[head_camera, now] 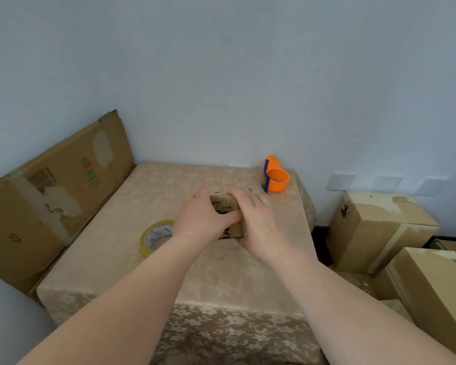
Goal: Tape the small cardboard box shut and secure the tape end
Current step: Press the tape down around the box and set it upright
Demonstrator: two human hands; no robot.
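A small cardboard box point(228, 216) with dark lettering sits in the middle of the table, mostly covered by both hands. My left hand point(202, 216) lies flat across its left side, thumb reaching over the top. My right hand point(259, 222) presses down on the top and wraps its right side. A roll of clear yellowish tape point(156, 237) lies flat on the table just left of my left wrist. An orange and blue tape dispenser point(275, 177) stands at the back right of the table, with no roll visible in it.
The table point(132, 259) has a beige floral cloth and stands against a pale wall. A flattened large carton point(45, 196) leans at its left. Cardboard boxes point(377, 230) are stacked on the floor at the right.
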